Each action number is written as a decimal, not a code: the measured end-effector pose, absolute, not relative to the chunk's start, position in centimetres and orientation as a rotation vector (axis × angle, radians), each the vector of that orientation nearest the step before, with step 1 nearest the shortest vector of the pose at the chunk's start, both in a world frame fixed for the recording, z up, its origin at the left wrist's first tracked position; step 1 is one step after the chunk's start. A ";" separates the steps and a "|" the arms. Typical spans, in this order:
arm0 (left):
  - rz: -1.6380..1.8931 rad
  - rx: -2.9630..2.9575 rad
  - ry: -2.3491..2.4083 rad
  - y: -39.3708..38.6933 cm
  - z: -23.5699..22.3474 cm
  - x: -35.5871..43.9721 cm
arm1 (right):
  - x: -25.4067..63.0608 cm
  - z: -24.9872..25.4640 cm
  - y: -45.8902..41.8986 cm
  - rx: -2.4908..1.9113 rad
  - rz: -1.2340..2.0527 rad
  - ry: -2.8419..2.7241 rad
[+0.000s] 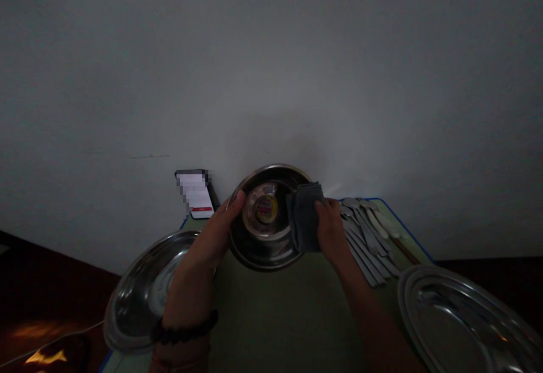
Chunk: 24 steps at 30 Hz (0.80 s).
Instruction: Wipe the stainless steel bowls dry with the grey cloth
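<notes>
A round stainless steel bowl point(267, 257) is held up above the green table, tilted so its inside faces me. A yellow and red round label point(266, 209) shows at its centre. My left hand point(216, 231) grips the bowl's left rim, thumb on the inner side. In my right hand point(332, 226) is a folded grey cloth point(306, 220), pinched and pressed over the bowl's right rim. The fingers behind the bowl and cloth are hidden.
On the green table point(284, 316), a large steel basin point(131, 288) stands left and a steel dish point(449, 305) right. Several spoons and other cutlery point(369, 243) lie right of the bowl. A phone point(195, 194) leans at the back left against the wall point(271, 67).
</notes>
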State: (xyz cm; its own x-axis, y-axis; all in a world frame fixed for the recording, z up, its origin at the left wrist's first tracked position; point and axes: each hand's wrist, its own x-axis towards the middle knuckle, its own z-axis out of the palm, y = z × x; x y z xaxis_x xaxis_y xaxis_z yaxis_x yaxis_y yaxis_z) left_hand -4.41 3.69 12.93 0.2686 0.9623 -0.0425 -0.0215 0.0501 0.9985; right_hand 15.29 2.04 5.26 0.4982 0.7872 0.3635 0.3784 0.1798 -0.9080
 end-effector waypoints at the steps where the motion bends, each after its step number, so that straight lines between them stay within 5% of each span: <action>1: 1.007 1.274 1.033 3.7 12.9 -4.3 | 15.3 5.3 2.1 -1.425 0.354 -1.117; 15: 0.972 1.265 1.079 3.8 13.0 -4.1 | 16.1 6.5 1.6 -1.418 0.009 -1.263; 24: 0.885 1.386 0.986 3.3 13.0 -3.5 | 14.6 6.7 1.2 -1.316 0.176 -1.559</action>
State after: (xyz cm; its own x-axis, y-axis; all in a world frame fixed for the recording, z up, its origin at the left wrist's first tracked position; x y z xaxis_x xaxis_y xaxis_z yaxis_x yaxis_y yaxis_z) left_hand -3.50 3.35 13.03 0.3600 0.9323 -0.0363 0.0641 0.0141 0.9978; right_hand 14.63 1.16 6.71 0.1435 0.7901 0.5959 0.6372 0.3869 -0.6665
